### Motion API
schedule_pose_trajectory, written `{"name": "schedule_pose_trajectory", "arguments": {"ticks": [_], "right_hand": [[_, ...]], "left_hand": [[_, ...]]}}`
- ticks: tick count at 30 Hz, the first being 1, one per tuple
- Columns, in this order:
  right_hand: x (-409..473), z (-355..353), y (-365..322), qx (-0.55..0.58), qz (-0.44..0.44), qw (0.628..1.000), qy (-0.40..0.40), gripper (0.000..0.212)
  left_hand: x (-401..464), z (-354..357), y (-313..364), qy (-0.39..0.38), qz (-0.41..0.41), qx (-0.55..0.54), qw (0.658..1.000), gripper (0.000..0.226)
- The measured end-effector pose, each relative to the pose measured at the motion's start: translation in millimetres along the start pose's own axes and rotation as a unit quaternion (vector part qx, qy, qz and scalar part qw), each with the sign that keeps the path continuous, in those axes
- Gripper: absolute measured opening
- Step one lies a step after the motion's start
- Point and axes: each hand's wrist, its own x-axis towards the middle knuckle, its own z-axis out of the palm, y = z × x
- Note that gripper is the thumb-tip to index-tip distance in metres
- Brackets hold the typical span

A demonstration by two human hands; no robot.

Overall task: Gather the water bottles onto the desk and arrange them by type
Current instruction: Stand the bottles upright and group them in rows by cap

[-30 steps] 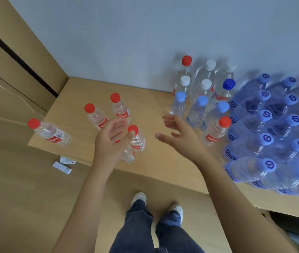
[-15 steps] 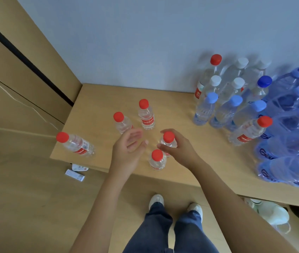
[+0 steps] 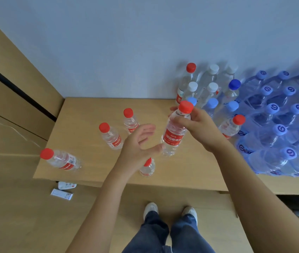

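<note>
The right hand (image 3: 198,125) grips a red-capped bottle (image 3: 175,132) by its neck above the desk (image 3: 82,114), long axis near upright, cap up. The left hand (image 3: 137,143), fingers spread, holds nothing, thumb just beside the bottle's base.

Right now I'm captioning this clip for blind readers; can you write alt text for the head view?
A person's right hand lifts a red-capped water bottle by its neck above a wooden desk, the open left hand beside it. Four more red-capped bottles stand on the desk's left part; mixed-cap bottles and wrapped blue-capped packs crowd the right.
</note>
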Motion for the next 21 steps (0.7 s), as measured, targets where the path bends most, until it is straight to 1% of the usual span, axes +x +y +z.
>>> {"name": "schedule_pose_trajectory", "arguments": {"ticks": [2, 4, 6, 9, 12, 13, 15, 17, 19, 21], "right_hand": [[-4.1, -9.8, -16.0, -0.012, -0.022, 1.000, -0.002, 0.011], [-10.1, -16.9, -28.6, 0.002, -0.035, 0.999, -0.008, 0.007], [-16.3, -22.5, -37.0, 0.025, -0.044, 0.999, -0.005, 0.017], [-23.4, -29.1, -45.3, 0.046, -0.048, 0.998, 0.011, 0.023], [-27.2, -35.0, -48.2, 0.070, -0.036, 0.997, 0.027, 0.034], [-28.5, -37.8, -47.7, 0.070, -0.034, 0.996, 0.031, 0.035], [-31.0, -43.3, -46.3, 0.069, -0.032, 0.997, 0.031, 0.030], [-32.3, -46.5, -45.9, 0.093, -0.027, 0.995, 0.028, 0.026], [-32.8, -46.9, -45.7, 0.124, -0.017, 0.992, 0.027, 0.030], [-32.9, -46.5, -44.3, 0.142, -0.009, 0.989, 0.027, 0.027]], "left_hand": [[3.5, 16.8, 5.5, -0.042, 0.002, 0.009, 0.999, 0.057], [6.9, 34.8, 11.5, -0.068, 0.008, 0.016, 0.998, 0.057], [8.7, 51.3, 19.1, -0.089, 0.004, 0.001, 0.996, 0.054], [5.8, 73.5, 29.4, -0.122, -0.007, -0.059, 0.991, 0.051], [0.3, 89.3, 34.7, -0.116, -0.016, -0.091, 0.989, 0.047], [-0.8, 92.5, 36.4, -0.113, -0.016, -0.092, 0.989, 0.044], [-2.2, 96.3, 39.4, -0.117, -0.022, -0.089, 0.989, 0.039], [-3.6, 98.8, 42.4, -0.122, -0.028, -0.086, 0.988, 0.037], [-5.7, 102.6, 44.1, -0.123, -0.038, -0.090, 0.988, 0.040], [-7.5, 106.2, 43.7, -0.119, -0.046, -0.097, 0.987, 0.045]]}}
